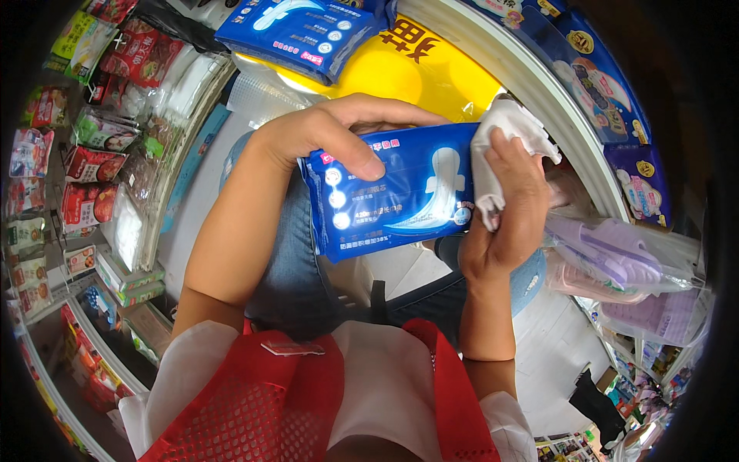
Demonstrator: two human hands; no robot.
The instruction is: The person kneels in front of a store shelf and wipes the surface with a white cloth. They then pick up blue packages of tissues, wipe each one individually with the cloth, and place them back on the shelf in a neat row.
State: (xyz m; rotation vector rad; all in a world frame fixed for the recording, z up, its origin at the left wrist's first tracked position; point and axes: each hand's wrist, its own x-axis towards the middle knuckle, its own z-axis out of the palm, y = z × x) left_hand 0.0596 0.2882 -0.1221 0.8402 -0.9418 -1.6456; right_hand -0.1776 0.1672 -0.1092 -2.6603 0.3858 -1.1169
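Note:
A blue plastic pack of sanitary pads [413,185] is held in front of me, its printed face with a white pad picture turned up. My left hand [335,133] grips it at the left and along the far edge, thumb lying on the face. At the pack's right end, my right hand [511,190] clasps a white cloth [499,138] that lies against that end. The fingertips behind the cloth are partly hidden. Past the pack, another blue pad pack [300,40] rests on a yellow plastic bag [415,75] that bears writing.
Shelves of packaged food [92,202] line my left side. A white shelf edge [577,115] curves along the right, with blue packs [606,86] behind it. Bagged purple slippers [623,260] hang at right. My denim-clad knees [283,254] flank the tiled floor [542,346].

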